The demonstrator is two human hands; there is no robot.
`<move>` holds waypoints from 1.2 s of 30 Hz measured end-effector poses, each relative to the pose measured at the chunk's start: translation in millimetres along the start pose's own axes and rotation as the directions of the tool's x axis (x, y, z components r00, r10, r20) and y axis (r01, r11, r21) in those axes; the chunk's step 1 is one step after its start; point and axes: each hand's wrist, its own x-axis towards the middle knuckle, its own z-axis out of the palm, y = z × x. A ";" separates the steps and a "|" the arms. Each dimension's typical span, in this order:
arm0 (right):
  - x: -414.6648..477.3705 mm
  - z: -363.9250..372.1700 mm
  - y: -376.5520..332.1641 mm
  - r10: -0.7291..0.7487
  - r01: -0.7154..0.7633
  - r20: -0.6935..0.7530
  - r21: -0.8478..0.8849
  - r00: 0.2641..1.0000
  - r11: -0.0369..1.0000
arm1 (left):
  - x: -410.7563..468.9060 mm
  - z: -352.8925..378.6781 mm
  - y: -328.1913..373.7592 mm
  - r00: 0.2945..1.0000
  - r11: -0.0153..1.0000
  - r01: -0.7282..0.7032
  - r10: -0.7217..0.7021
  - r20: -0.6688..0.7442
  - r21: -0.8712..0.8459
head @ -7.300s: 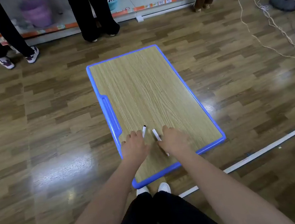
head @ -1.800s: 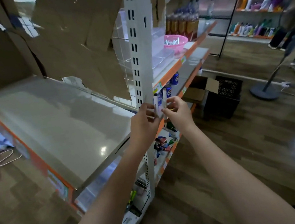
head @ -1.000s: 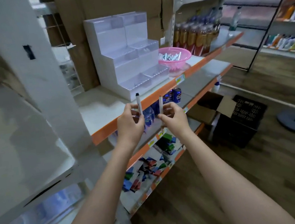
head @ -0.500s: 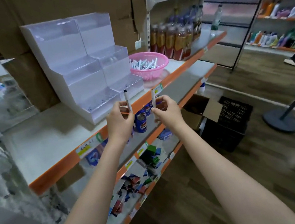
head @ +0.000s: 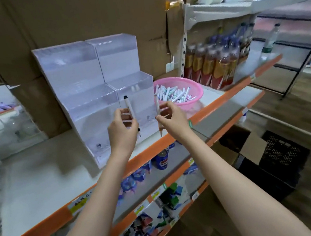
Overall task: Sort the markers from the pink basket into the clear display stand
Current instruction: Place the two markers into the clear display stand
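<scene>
Closer now to the clear display stand (head: pixel 77 78) near the shelf's (head: pixel 40 184) front edge, one marker (head: pixel 129 109) is pinched upright in the left hand (head: pixel 121 131), a second marker (head: pixel 157 107) in the right hand (head: pixel 172 118). Lower each straight into a front compartment.

basket (head: pixel 196 90): pink
display stand (head: pixel 76 73): clear, frosted white look
left marker (head: pixel 128 105): white barrel, black cap and black tip
right marker (head: pixel 157 105): pale barrel, orange-brown tip
markers in basket (head: pixel 173 95): white, mixed coloured caps
shelf (head: pixel 41 194): white top, orange front strip, yellow-and-white labels
bottles (head: pixel 213 65): amber and red, blue caps
cardboard (head: pixel 76 15): brown
crate (head: pixel 281 154): black, mesh pattern
floor (head: pixel 308 100): brown wood grain
</scene>
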 end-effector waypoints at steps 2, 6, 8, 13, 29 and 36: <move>16.9 10.0 -0.2 -0.029 0.027 0.063 0.028 0.998 0.999 | 12.5 -3.0 -3.6 0.999 1.000 0.010 -0.009 -0.052 0.005; 47.4 28.4 -6.5 -0.076 0.056 0.150 0.135 0.986 0.989 | 32.0 -9.5 -10.2 0.985 0.998 0.063 -0.058 -0.160 0.029; 62.4 36.0 -8.3 -0.093 0.059 0.200 0.168 0.975 0.984 | 39.9 -11.3 -14.9 0.973 0.995 0.098 -0.090 -0.215 0.029; 92.4 58.3 -14.9 -0.165 0.090 0.339 0.225 0.926 0.970 | 51.5 -17.1 -20.2 0.918 0.990 0.139 -0.138 -0.372 -0.023; 89.7 102.8 -16.4 -0.311 0.128 0.621 0.322 0.720 0.938 | 20.5 -47.3 -29.8 0.793 0.950 0.291 -0.173 -0.583 0.114; 81.6 117.1 -17.3 -0.324 0.156 0.628 0.309 0.708 0.938 | 10.4 -58.1 -37.9 0.778 0.940 0.306 -0.155 -0.609 0.152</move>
